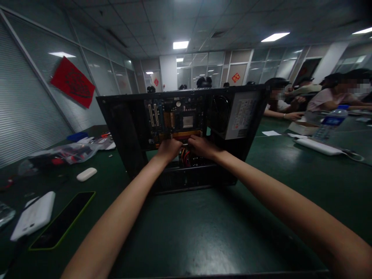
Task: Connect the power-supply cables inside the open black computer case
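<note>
An open black computer case stands on the table in front of me, its inside facing me. The motherboard is mounted within, and a grey power supply sits at its upper right. Both hands reach to the orange and red memory slots along the board's lower edge. My left hand is closed at the left part of these slots, fingers curled. Just beside it, my right hand is closed too. Whatever the fingertips grip is hidden. Coloured cables hang below the hands.
To my left lie a phone, a white power bank, a white oval case and plastic bags. A water bottle and a white box stand right, near other seated people.
</note>
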Tool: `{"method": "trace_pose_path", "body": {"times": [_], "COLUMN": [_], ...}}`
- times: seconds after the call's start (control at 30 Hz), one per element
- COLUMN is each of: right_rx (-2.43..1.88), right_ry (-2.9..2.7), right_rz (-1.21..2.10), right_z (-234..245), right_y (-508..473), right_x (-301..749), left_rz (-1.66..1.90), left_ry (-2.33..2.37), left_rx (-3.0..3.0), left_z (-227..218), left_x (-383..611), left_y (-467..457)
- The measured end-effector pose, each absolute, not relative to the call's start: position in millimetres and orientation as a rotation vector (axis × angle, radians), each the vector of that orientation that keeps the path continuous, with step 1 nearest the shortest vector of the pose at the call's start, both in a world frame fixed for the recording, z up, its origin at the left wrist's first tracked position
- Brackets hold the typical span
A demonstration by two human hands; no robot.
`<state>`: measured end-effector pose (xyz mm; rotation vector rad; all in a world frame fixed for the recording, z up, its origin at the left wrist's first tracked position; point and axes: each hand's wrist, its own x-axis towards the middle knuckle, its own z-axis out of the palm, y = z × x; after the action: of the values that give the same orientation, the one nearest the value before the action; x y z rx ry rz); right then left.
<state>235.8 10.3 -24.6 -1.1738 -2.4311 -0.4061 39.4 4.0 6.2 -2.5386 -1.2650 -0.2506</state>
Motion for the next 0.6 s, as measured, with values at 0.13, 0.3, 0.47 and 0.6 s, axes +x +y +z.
{"method": "trace_pose_path", "body": {"times": [0.13,0.3,0.47,0.6], "right_rx": [-1.269,-1.342,-1.406,-1.458], "right_ry": [-2.399,-2.405,-2.399,-2.397], "right_rz": [-0.405,-0.424,-0.436,-0.413], "right_z": [-20.3,-20.3,-22.4,-19.7], "right_y": [5.8,7.3,12.9,10.8], "right_x": [232.7,231.1,234.1,233.4], "left_rz": [-0.275,-0.305,-0.329,-0.356], "left_ry": [-1.214,-1.210,-1.245,-1.252], "left_rx": [-2.530,-2.540,-2.574,-2.593], "left_z": [4.9,6.9,7.6,5.0], "left_x": [35.4,36.9,40.3,41.9], "left_y": [2.6,0.5,0.3,2.5]}}
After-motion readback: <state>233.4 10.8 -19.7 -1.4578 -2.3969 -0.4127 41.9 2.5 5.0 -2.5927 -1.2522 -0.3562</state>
